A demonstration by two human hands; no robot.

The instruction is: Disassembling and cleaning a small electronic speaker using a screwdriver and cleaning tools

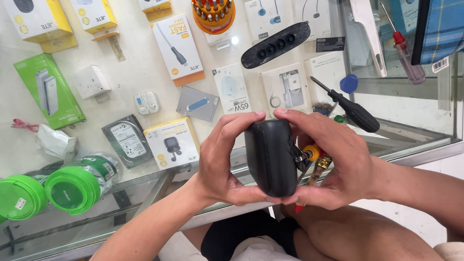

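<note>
Both hands close on a small black case [270,157] and hold it upright above the front edge of the glass worktop [411,145], over the person's lap. The left hand [220,166] wraps the case's left side, thumb on top and fingers curled under the base. The right hand [333,164] presses the other side, its grip also pinching a small screwdriver with an orange collar [311,153] against the case — the tip sits at the seam on the right edge.

The step in hand looks like prying or unscrewing at that seam. The next move seems to call for a steady left-hand hold while the right hand works the tip in without slipping off the rounded edge.

Just beyond the hands lies a larger black-handled screwdriver [350,110]. A red-handled one [403,50] rests farther right. Under the glass sit boxed chargers and earphones, a hard drive [128,140] and a yellow-and-white box [171,142] — and two green spools [72,186] stand at the left.
</note>
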